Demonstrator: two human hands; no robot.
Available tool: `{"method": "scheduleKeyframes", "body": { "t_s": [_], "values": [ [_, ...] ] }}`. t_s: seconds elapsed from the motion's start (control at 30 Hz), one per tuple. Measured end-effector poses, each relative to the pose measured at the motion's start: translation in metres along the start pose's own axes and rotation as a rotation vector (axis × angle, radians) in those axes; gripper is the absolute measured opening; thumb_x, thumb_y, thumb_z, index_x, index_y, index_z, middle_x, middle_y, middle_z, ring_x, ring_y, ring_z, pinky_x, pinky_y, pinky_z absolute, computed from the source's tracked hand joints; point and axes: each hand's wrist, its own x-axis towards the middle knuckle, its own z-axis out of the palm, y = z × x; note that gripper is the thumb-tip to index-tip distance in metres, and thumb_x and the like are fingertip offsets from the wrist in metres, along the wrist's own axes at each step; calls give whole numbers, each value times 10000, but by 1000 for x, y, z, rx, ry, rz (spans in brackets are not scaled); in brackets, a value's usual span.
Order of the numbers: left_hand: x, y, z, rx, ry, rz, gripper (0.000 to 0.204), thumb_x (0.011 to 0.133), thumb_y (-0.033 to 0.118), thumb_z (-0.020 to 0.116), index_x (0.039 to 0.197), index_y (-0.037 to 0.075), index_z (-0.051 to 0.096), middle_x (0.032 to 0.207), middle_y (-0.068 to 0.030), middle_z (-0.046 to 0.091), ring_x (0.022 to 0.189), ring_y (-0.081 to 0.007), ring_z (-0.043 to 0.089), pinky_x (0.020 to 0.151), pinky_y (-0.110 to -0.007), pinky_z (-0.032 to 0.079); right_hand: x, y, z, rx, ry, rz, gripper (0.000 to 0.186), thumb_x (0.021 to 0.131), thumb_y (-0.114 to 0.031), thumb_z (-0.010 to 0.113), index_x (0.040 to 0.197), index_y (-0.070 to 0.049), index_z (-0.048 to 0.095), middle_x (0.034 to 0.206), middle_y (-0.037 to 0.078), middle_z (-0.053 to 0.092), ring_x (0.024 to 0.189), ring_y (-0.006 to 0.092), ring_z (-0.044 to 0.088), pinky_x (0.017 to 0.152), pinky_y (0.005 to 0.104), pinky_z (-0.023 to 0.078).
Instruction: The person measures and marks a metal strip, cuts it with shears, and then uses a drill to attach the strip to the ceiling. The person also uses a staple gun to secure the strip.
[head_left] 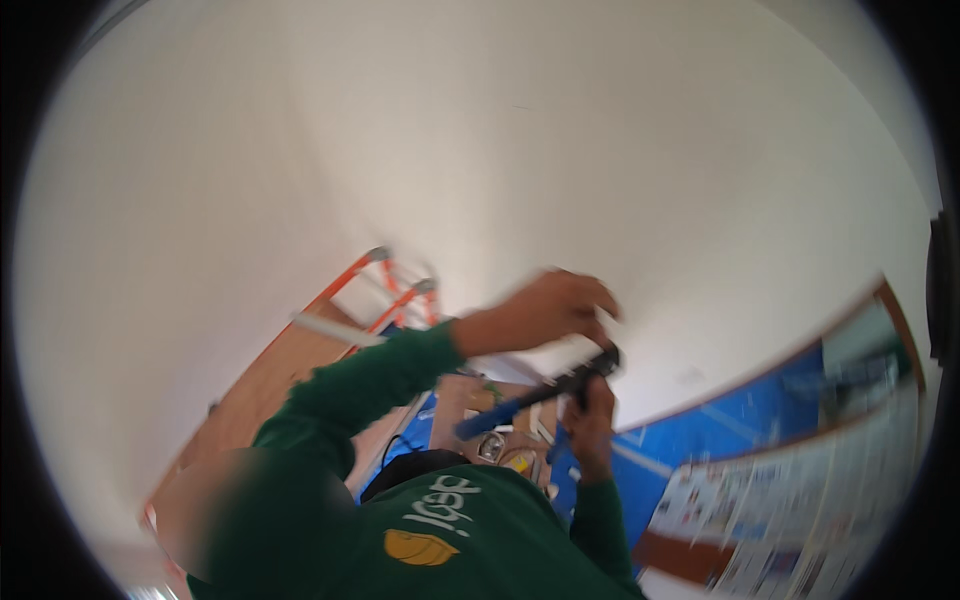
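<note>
My right hand (592, 425) is closed around a long, slim tool, black at its upper end and blue toward the lower left. The black and blue tool (545, 392) slants across in front of my chest; motion blur hides its exact kind. Just above its black end is my left hand (555, 310), fingers bent and apart. One lower finger comes close to the tool's tip, and whether it touches I cannot tell. Both arms wear green sleeves. Ahead of my hands rises a pale, smooth wall (540, 160).
An orange ladder (345, 280) stands at the left beside brown boards (255, 400). Below my hands, a brown surface (455, 400) carries several small items, including a roll of tape (490, 446). Blue sheeting (735, 410) and printed paper sheets (770, 500) cover the lower right.
</note>
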Motion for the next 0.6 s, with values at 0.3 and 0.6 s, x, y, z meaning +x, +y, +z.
{"method": "scheduleKeyframes", "body": {
  "t_s": [0.3, 0.6],
  "values": [
    [-91, -5, 42, 194, 125, -262, 599, 1091, 357, 718, 1556, 22, 543, 1274, -209, 748, 964, -441, 783, 842, -533, 617, 8, -3, -5, 266, -7, 58, 645, 1177, -654, 527, 1510, -105, 591, 691, -45, 377, 529, 76, 346, 509, 265, 346],
    [-134, -11, 23, -184, 46, -603, 484, 1182, 391, 614, 1381, -31, 486, 1117, -309, 745, 857, -460, 782, 715, -547, 587, 32, -23, 52, 274, -530, 22, 1048, 1001, -770, 725, 1716, -70, 415, 1549, 171, 601, 1565, 374, 490, 1318, 545, 376]
  ]
}}
